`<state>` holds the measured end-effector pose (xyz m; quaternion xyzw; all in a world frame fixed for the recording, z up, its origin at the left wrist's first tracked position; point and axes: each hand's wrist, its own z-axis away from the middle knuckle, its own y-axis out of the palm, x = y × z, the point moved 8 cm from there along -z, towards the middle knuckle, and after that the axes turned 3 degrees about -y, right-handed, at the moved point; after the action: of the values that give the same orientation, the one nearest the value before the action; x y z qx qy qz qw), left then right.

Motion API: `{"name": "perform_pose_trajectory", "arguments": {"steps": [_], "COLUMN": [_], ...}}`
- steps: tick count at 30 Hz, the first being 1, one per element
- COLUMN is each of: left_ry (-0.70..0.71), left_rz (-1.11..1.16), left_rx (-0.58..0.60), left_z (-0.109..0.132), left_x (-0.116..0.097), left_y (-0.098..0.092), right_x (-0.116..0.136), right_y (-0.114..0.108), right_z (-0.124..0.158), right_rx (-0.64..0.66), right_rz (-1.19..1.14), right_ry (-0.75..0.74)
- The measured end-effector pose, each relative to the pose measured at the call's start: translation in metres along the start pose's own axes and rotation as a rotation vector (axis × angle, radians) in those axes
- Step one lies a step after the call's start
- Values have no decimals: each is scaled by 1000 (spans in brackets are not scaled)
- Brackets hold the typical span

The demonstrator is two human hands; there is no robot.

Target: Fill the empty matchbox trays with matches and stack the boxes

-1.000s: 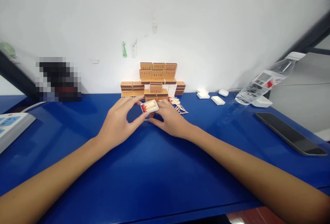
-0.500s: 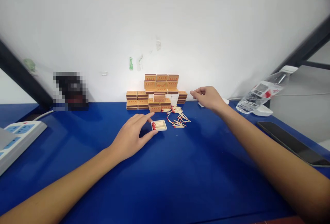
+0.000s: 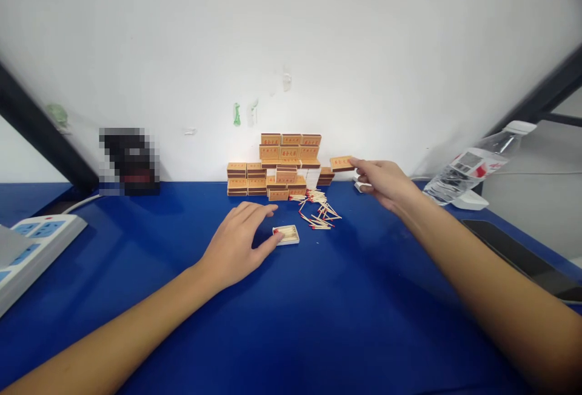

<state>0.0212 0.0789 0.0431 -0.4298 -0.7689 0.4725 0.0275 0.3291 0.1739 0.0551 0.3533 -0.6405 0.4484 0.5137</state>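
The open matchbox tray [image 3: 287, 234], filled with red-tipped matches, lies flat on the blue table [image 3: 291, 328], a little nearer the person than the scatter of loose matches [image 3: 321, 214]. A second ago both hands held this tray up in front of the pile. Now it has been set down and only the left hand [image 3: 236, 246] is with it, palm down and fingers loosely spread. The thumb tip touches the tray's left end and nothing is gripped. The right hand [image 3: 384, 182] has changed more. Half a second ago it reached empty toward the right end of the stack of matchboxes [image 3: 282, 162]. It now pinches an orange matchbox [image 3: 342, 163] between thumb and fingertips, held level in the air just beside that end of the stack and clear of the table. Whether this box is a bare sleeve or has a tray inside cannot be told from here. So the tray and the orange box are well apart, one in each hand's reach. Farther right a tilted water bottle [image 3: 470, 163] leans near the wall and a dark phone [image 3: 527, 257] lies flat. A white power strip [image 3: 39, 240] sits at the far left.
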Motion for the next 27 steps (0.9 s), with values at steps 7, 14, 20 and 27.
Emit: {"name": "perform_pose_trajectory", "arguments": {"steps": [7, 14, 20, 27], "left_ry": [77, 50, -190, -249], "left_rz": [45, 78, 155, 279], "left_rx": [-75, -46, 133, 272], "left_z": [-1, -7, -15, -15], "left_x": [-14, -8, 25, 36], "left_y": [-9, -11, -4, 5], "right_x": [-10, -4, -3, 4], "right_y": [86, 92, 92, 88], "right_z": [118, 124, 125, 119], "right_rx": [564, 622, 718, 668], "right_rz": [-125, 104, 506, 503], "right_ry": [3, -289, -741, -783]}}
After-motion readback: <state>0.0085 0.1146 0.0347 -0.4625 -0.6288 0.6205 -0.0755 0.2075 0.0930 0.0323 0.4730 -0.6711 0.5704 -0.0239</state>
